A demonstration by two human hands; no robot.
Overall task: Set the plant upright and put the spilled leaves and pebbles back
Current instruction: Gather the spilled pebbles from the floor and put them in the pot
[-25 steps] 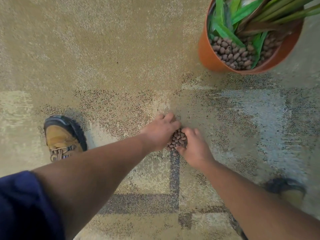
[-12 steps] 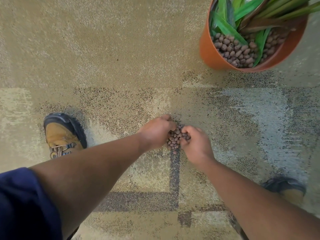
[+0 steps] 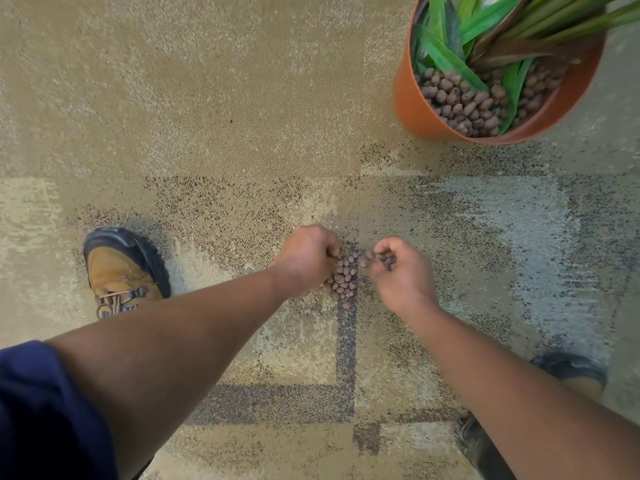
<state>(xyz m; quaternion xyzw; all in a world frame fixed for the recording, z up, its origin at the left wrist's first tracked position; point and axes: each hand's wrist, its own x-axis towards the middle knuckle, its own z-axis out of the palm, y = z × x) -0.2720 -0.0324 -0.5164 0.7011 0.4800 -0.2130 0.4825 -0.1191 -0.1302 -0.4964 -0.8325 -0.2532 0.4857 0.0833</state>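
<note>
The plant (image 3: 502, 39) stands upright in its orange pot (image 3: 412, 102) at the upper right of the frame, so I count that step as done, and the pot already has a bed of pebbles with green leaves on top. What I see left is a small heap of pebbles (image 3: 343, 275) on the carpet (image 3: 207, 98) at centre frame, well apart from the pot. My left hand (image 3: 306, 258) is curled against the heap's left edge, fingers bent onto the pebbles. My right hand (image 3: 401, 271) is cupped and curled round a few pebbles just right of the heap. I spot no loose leaves on the carpet. A tan shoe (image 3: 121, 271) sits at the left. By my reckoning the job is mostly finished: this last heap has to go to the pot.
</note>
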